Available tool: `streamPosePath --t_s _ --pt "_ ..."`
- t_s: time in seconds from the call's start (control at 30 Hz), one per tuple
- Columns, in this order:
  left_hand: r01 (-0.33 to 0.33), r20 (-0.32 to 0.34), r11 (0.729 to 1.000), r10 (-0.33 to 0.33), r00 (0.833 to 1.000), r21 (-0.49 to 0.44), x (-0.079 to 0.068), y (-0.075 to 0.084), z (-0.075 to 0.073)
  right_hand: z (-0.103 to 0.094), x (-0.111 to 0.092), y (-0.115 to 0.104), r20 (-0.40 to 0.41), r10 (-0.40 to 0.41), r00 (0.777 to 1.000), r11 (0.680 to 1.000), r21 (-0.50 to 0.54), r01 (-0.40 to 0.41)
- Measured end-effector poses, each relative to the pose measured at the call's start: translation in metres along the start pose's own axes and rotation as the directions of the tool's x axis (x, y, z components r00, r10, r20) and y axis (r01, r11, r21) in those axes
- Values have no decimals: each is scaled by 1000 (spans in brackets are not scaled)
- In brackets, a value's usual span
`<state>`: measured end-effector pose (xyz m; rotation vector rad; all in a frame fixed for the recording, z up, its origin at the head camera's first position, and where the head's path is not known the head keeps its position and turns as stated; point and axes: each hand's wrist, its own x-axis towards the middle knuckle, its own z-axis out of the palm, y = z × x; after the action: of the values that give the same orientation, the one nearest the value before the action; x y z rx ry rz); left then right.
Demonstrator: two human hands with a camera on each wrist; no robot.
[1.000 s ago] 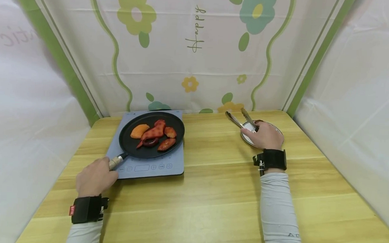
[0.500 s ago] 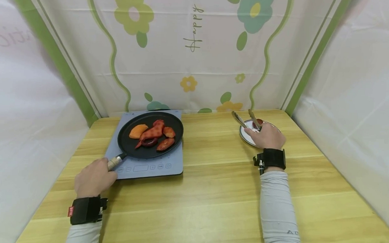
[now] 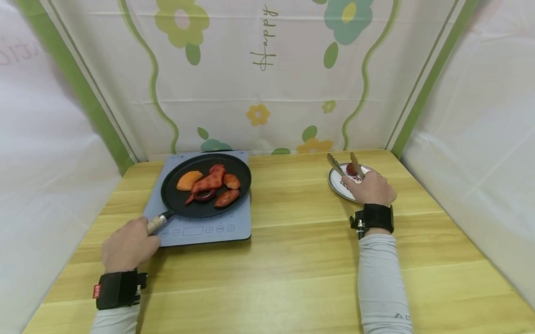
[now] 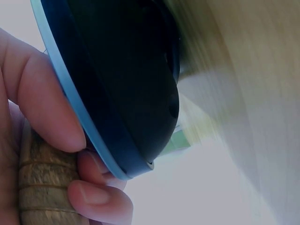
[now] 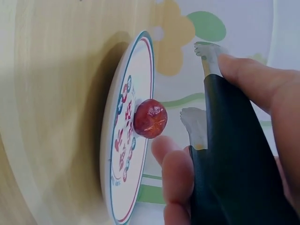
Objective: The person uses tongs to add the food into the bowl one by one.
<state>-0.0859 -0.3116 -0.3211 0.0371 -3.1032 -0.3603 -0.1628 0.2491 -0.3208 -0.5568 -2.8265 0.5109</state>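
My left hand (image 3: 129, 245) grips the wooden handle (image 4: 49, 187) of a black frying pan (image 3: 171, 198). In the pan lie a red mottled piece (image 3: 211, 179), an orange piece (image 3: 189, 180), a dark curved sausage (image 3: 206, 196) and two browned pieces, one being this oval one (image 3: 227, 198). My right hand (image 3: 375, 189) holds metal tongs with dark handles (image 5: 239, 150) over a white plate (image 3: 336, 185). The tongs' tips are spread apart, with nothing between them. On the plate sits a round reddish-brown food piece (image 5: 151, 118), close to my fingers in the right wrist view.
Under the pan is a grey-blue induction cooktop (image 3: 240, 230) with touch buttons along its front. Wooden tabletop (image 3: 281, 266) stretches between the cooktop and the plate. Flower-patterned cloth (image 3: 225, 111) stands behind the table, and white sheets flank it.
The tongs have swung to the right with my right hand, showing more of the plate and the round food piece. My left hand keeps its grip on the pan handle.
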Motion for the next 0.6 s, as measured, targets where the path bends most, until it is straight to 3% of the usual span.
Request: streamPosePath --t_s 0.6 --pt "-3 5 1000 3 1000 3 0 0 1 3 4 10 37 111 993 994 -10 -110"
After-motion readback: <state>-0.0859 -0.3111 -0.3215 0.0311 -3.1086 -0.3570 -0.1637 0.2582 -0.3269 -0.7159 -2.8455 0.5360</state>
